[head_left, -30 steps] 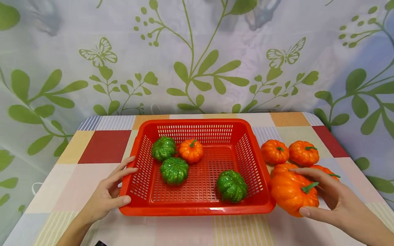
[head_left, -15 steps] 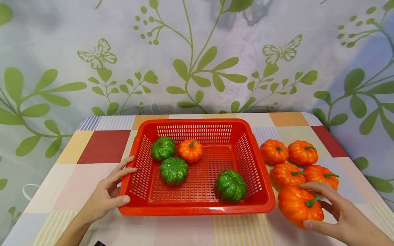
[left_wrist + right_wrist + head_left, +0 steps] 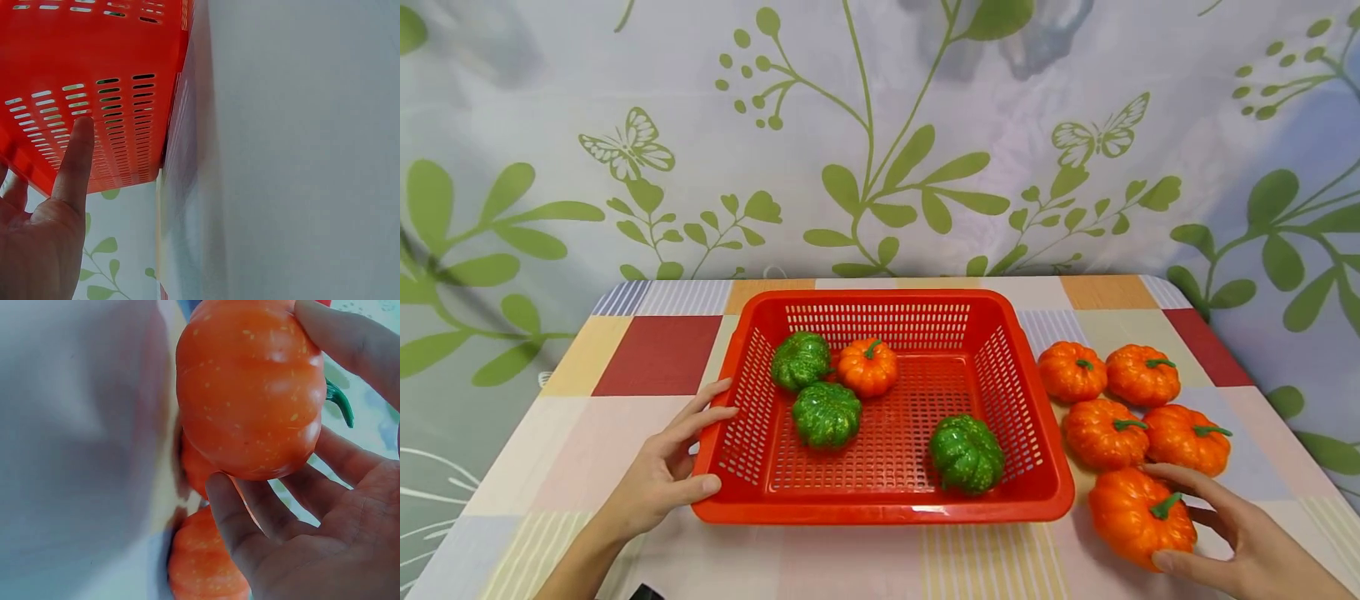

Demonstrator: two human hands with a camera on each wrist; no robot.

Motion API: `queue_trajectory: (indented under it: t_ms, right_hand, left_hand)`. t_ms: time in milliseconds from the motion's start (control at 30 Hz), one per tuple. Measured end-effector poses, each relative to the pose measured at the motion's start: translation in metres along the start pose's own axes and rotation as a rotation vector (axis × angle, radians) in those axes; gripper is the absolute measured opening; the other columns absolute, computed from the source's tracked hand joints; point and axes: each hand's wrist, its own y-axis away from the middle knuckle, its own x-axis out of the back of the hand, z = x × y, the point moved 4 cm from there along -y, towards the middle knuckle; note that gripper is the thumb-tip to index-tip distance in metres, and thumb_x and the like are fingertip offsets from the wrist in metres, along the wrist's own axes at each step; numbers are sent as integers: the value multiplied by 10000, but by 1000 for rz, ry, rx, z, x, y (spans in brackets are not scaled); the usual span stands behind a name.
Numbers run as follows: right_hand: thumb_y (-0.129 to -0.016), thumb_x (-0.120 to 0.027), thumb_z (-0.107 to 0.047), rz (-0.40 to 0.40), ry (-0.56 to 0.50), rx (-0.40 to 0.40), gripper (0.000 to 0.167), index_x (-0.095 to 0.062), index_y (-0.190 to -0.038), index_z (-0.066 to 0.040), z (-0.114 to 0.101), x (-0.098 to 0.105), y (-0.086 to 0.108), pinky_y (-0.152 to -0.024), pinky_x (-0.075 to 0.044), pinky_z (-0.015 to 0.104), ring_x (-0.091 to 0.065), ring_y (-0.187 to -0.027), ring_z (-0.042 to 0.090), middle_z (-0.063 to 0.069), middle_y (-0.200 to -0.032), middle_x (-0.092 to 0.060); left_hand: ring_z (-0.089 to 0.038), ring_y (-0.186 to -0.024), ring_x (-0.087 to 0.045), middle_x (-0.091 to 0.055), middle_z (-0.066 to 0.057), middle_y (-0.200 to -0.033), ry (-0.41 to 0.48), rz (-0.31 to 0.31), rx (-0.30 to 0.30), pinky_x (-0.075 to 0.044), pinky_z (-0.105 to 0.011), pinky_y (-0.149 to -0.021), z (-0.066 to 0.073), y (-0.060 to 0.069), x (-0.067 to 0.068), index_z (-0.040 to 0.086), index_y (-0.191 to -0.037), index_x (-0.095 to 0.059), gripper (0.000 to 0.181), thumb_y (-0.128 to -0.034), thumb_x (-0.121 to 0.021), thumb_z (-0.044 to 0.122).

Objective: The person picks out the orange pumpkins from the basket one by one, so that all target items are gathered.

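Note:
At the front right, my right hand (image 3: 1243, 537) holds a small orange pumpkin (image 3: 1138, 518) between thumb and fingers. Its green stem points to the right. In the right wrist view the pumpkin (image 3: 250, 387) sits between the thumb and spread fingers; whether it touches the table, I cannot tell. My left hand (image 3: 651, 479) grips the left side of a red plastic basket (image 3: 880, 512), fingertips over the rim and thumb at the front corner. In the left wrist view, one straight digit lies against the slotted wall (image 3: 112, 50). Inside the basket are green pumpkins (image 3: 826, 415) and one orange pumpkin (image 3: 868, 367).
Several more orange pumpkins (image 3: 1107, 433) stand on the table right of the basket, close to the held one. A checked cloth (image 3: 655, 354) covers the table. Behind it hangs a leaf-print curtain (image 3: 700, 100). A small black object (image 3: 645, 592) shows at the bottom edge.
My right hand has moved the orange pumpkin toward the front right, away from the basket, uncovering the pumpkins behind. The left hand and basket have stayed in place.

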Motion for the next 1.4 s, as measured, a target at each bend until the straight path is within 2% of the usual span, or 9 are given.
queue_trajectory:
  t_ms: [100, 233, 433, 600, 900, 1133, 1400]
  right_hand:
    - [-788, -822, -90, -33, 25, -56, 669, -493, -1370, -80, 7, 0, 0, -693, -500, 189, -426, -1019, -114, -334, -1247, -430]
    - [-786, -827, -114, -50, 41, -73, 670, -497, -1366, -51, 13, 0, -1, -694, -504, 186, -418, -1003, -123, -357, -1228, -417]
    - [-796, -810, -84, -65, 6, -79, 664, -486, -1372, -19, 18, -1, 0, -712, -506, 166, -415, -1012, -139, -368, -1237, -403]
    - [-818, -793, -106, -106, -15, -144, 667, -462, -1387, 1, 25, -1, 0, -727, -512, 162, -403, -988, -161, -383, -1203, -372]
    - [-846, -762, -76, -107, -28, -105, 623, -453, -1378, 22, 30, -1, 1, -721, -504, 153, -409, -1001, -170, -383, -1216, -380]
    - [-820, -760, 1, -39, -38, -14, 606, -484, -1360, 13, 29, -2, 2, -731, -485, 122, -416, -1049, -162, -350, -1257, -418]
    - [-858, -741, -44, -83, -38, -81, 598, -452, -1374, 41, 32, -1, 2, -726, -501, 144, -431, -1007, -169, -388, -1231, -383]
  left_hand:
    - [-167, -1342, -368, -155, -140, -1604, 0, -1, -7, -567, -404, -827, 0, 0, 0, -137, -1378, -413, 610, -797, -588, -197]
    - [-160, -1339, -370, -157, -131, -1605, -3, 5, 4, -568, -404, -824, -1, 0, 0, -139, -1377, -412, 610, -796, -591, -195]
    - [-162, -1346, -355, -147, -151, -1604, -14, 8, 15, -564, -401, -838, -2, 1, 1, -137, -1383, -409, 623, -791, -593, -204]
    - [-164, -1342, -354, -151, -153, -1601, -14, 11, 13, -561, -392, -846, -2, 1, 1, -135, -1383, -413, 624, -790, -596, -199]
    - [-180, -1356, -336, -153, -176, -1596, 3, -3, -27, -556, -387, -861, 0, 0, 0, -154, -1372, -408, 618, -785, -595, -209]
    - [-173, -1359, -329, -148, -163, -1601, -1, 1, -6, -559, -396, -850, -2, 0, 0, -152, -1376, -403, 619, -789, -592, -205]
    - [-171, -1355, -336, -154, -154, -1602, -1, 7, -1, -560, -396, -844, -2, 1, 0, -148, -1376, -408, 616, -791, -593, -197]
